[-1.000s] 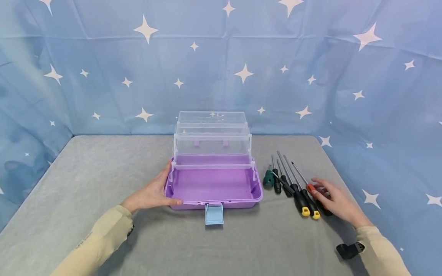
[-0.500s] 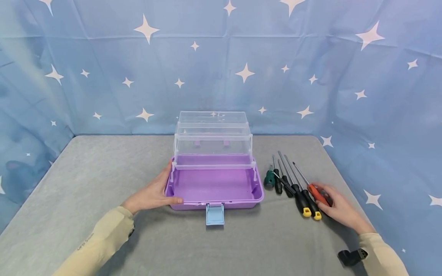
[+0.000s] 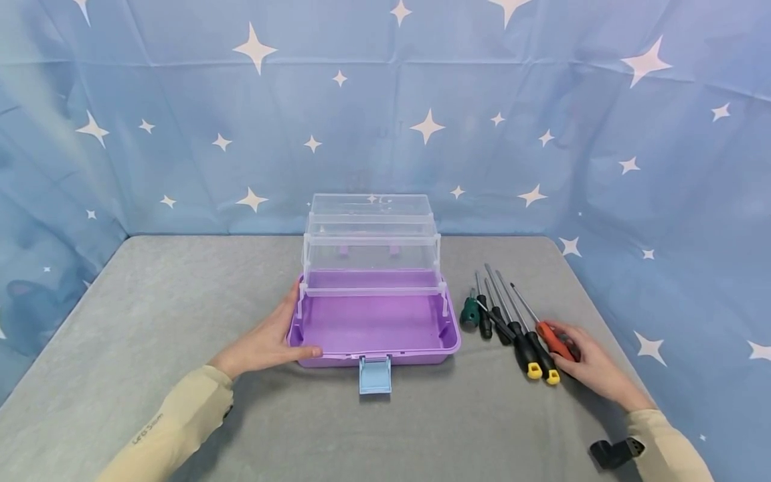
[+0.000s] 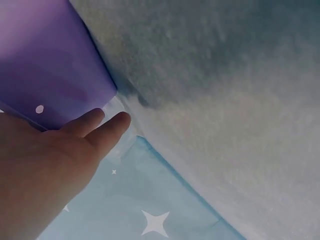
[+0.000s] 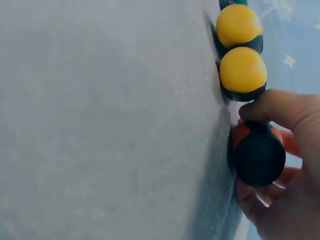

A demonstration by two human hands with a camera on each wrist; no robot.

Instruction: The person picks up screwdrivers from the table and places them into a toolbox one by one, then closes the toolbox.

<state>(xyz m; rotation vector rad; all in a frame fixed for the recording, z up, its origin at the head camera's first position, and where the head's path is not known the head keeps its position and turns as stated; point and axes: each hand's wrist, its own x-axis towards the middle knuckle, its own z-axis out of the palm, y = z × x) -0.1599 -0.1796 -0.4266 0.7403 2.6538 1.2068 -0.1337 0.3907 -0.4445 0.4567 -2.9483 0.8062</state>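
Note:
A purple toolbox with clear fold-out trays stands raised in the middle of the table, its pale blue latch hanging at the front. My left hand holds the box's left end, thumb over the front rim and fingers along the side; two fingers lie extended beside the purple wall in the left wrist view. On the right, my right hand grips the red and black handle of a screwdriver, thumb on one side and fingers on the other. Its black handle end faces the right wrist camera.
Several more screwdrivers lie between the box and my right hand, including two with yellow-ended handles and a stubby green one. The grey table meets a blue star-patterned curtain at the back and sides.
My right hand has moved in around the red and black screwdriver handle, its fingers closing on it over the last second. The left hand and the toolbox have stayed in place.

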